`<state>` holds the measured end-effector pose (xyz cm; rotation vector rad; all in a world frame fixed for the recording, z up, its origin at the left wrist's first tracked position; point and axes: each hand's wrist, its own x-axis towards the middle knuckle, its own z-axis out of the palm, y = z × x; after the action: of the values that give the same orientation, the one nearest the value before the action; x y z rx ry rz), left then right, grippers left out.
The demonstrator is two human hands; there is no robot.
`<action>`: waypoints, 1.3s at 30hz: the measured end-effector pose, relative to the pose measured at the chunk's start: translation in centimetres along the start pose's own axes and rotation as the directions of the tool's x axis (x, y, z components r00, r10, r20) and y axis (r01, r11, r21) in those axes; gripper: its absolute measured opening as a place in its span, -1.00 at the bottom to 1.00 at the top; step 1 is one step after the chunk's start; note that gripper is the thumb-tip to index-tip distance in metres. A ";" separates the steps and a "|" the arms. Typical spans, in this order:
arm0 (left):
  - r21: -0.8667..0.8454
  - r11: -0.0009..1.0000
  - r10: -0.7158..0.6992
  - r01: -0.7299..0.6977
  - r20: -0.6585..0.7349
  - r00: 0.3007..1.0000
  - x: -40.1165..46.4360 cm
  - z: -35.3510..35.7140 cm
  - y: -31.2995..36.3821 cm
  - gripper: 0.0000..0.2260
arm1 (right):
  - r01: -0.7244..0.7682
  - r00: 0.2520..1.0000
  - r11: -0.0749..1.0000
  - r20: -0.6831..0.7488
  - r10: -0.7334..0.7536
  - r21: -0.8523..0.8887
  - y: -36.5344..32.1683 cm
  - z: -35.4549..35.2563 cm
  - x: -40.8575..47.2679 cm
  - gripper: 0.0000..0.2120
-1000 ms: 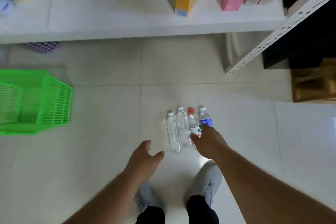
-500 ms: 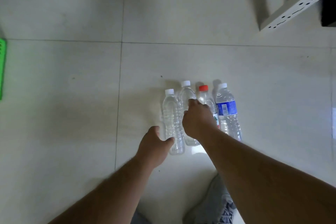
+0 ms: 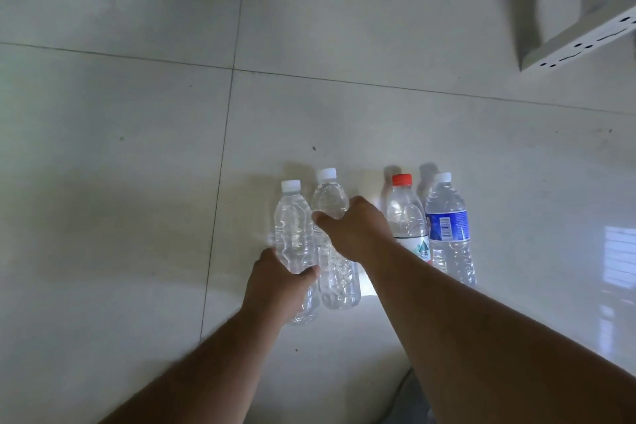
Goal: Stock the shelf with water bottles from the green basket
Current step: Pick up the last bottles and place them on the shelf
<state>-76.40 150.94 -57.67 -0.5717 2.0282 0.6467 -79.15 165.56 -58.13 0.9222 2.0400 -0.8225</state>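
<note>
Several water bottles stand in a row on the pale tiled floor. My left hand [image 3: 275, 282] grips the leftmost clear bottle [image 3: 293, 227], which has a white cap. My right hand [image 3: 354, 231] wraps round the second clear bottle [image 3: 328, 198], also white-capped. To the right stand a red-capped bottle [image 3: 404, 213] and a bottle with a blue label [image 3: 447, 227], both untouched. The green basket is out of view.
The foot of a white perforated metal shelf upright [image 3: 581, 34] shows at the top right. Tiled floor [image 3: 137, 148] spreads to the left and behind the bottles. Part of my grey shoe [image 3: 416, 399] shows at the bottom edge.
The view has dropped closer to the floor, and the basket and shelf goods left the frame. My right hand shifted from the right-hand bottles to the second one; my left hand closed round the leftmost.
</note>
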 end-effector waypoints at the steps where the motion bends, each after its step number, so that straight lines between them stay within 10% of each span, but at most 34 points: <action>1: -0.004 1.000 -0.006 0.006 0.010 1.000 0.2 -0.1 -0.1 -0.42 | -0.019 0.999 0.999 0.032 0.017 0.051 0.0 0.2 0.3 -0.36; 11: -0.164 0.982 0.098 -0.096 0.004 0.995 -3.9 -5.5 -0.9 -0.65 | 0.154 0.988 0.963 -0.006 -0.156 0.220 -2.0 -3.3 -4.4 -0.66; 22: -0.378 0.865 0.302 -0.330 -0.131 0.944 -31.0 -27.9 7.4 -0.69 | 0.440 0.898 0.881 -0.103 -0.428 0.173 -17.8 -24.2 -33.7 -0.60; 39: -0.361 0.607 0.422 -0.708 -0.608 0.672 -74.7 -48.5 8.9 -0.74 | 0.895 0.446 0.420 -0.297 -0.844 0.151 -29.7 -43.9 -78.0 -0.76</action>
<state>-75.73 137.37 30.81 -0.3961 2.4963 1.7300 -82.27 157.58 35.78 -0.0925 2.5999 -1.6841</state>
